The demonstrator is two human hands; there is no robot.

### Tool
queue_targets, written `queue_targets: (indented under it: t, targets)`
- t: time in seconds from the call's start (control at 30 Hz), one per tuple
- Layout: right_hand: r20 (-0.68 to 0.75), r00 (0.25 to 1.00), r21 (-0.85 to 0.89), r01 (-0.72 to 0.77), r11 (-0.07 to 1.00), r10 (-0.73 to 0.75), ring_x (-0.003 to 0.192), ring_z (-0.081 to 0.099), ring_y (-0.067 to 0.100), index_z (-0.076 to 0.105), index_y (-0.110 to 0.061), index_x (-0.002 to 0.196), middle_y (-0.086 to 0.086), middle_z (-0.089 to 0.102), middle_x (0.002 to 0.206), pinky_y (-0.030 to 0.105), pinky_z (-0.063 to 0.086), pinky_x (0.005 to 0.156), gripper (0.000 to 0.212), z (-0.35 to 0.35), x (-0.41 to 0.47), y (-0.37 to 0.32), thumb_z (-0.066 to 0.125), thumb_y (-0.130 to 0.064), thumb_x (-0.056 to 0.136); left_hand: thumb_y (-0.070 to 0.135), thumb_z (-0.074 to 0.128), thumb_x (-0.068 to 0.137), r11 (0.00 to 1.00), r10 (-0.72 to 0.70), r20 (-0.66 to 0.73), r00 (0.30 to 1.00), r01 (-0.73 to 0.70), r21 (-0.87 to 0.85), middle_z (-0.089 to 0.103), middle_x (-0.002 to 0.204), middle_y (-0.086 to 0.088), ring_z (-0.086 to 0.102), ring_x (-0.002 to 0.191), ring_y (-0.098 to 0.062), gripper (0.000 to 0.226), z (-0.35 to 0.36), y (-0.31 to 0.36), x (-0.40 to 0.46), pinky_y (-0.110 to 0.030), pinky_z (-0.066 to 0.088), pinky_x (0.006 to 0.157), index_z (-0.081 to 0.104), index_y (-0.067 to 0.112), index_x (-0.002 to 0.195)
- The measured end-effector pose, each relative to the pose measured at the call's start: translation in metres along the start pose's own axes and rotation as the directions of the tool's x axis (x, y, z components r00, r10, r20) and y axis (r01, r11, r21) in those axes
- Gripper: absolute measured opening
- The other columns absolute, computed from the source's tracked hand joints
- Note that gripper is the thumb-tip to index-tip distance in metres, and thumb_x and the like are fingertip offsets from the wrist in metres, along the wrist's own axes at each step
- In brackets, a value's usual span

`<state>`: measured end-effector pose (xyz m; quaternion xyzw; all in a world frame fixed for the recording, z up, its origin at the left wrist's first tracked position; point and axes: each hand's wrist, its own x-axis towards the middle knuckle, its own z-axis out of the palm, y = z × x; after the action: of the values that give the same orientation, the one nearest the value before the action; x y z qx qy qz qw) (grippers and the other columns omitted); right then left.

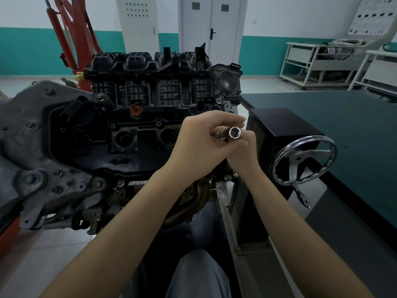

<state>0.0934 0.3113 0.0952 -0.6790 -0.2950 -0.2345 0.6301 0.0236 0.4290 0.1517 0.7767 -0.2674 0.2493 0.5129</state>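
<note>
Socket tool point(234, 132) pokes out between the hands; left hand point(199, 143) grips its shaft, right hand point(243, 152) pinches it.

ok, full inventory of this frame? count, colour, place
socket tool: 1, chrome, held in front of the engine, open end toward the camera
engine: 1, black and grey, centre left
intake manifold: 1, black, far side of the engine
cap: 1, orange, on the engine top
handwheel: 1, chrome, right of the hands
box: 1, black, behind the handwheel
table: 1, dark green, right
hoist: 1, red, back left
double door: 1, white, back wall
racks: 2, white, back right
left hand: 1, fingers curled round the socket tool
right hand: 1, grips the socket tool from below
</note>
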Motion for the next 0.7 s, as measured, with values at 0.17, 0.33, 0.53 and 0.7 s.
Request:
queue_targets:
  t: [0.17, 0.33, 0.53, 0.7]
  targets:
    - [0.014, 0.999, -0.076, 0.037, 0.996, -0.036, 0.072, 0.061, -0.011, 0.061, -0.025, 0.088, -0.025, 0.065, 0.071, 0.005, 0.043, 0.064, 0.023, 0.0, -0.002, 0.004, 0.061, -0.004, 0.078, 0.002, 0.078, 0.075, 1.0, -0.005, -0.079, 0.997, 0.005, 0.007, 0.074, 0.094, -0.003, 0.07, 0.091, -0.008, 0.026, 0.0, -0.002, -0.001, -0.028, 0.056, 0.087, 0.074, 0.008, 0.1]
    - [-0.007, 1.0, -0.06, 0.025, 0.998, -0.026, 0.073, 0.064, -0.006, 0.067, -0.022, 0.086, -0.024, 0.069, 0.071, 0.011, 0.048, 0.067, 0.024, -0.003, 0.002, 0.009, 0.071, -0.002, 0.074, -0.005, 0.077, 0.074, 0.997, -0.014, 0.027, 1.0, 0.016, -0.078, 0.073, 0.098, -0.007, 0.069, 0.096, -0.014, 0.033, -0.002, -0.001, -0.002, -0.032, 0.055, 0.09, 0.071, 0.005, 0.105]
    - [0.037, 0.999, -0.096, 0.015, 0.995, -0.012, 0.08, 0.064, -0.008, 0.065, -0.019, 0.093, -0.026, 0.068, 0.079, 0.008, 0.046, 0.07, 0.025, -0.004, 0.001, 0.01, 0.065, 0.002, 0.079, 0.005, 0.081, 0.072, 0.999, -0.046, -0.057, 0.997, 0.045, -0.008, 0.073, 0.091, 0.002, 0.069, 0.089, -0.004, 0.027, -0.003, -0.003, -0.001, -0.024, 0.055, 0.087, 0.074, 0.01, 0.099]
    - [0.042, 0.999, -0.055, -0.019, 0.998, 0.022, 0.073, 0.062, -0.011, 0.064, -0.031, 0.077, -0.031, 0.066, 0.073, 0.006, 0.045, 0.066, 0.025, -0.002, 0.002, 0.001, 0.072, -0.007, 0.075, 0.001, 0.08, 0.072, 0.999, -0.036, 0.03, 0.999, 0.037, -0.035, 0.073, 0.097, -0.004, 0.069, 0.095, -0.011, 0.032, -0.005, -0.001, -0.003, -0.03, 0.055, 0.089, 0.072, 0.007, 0.103]
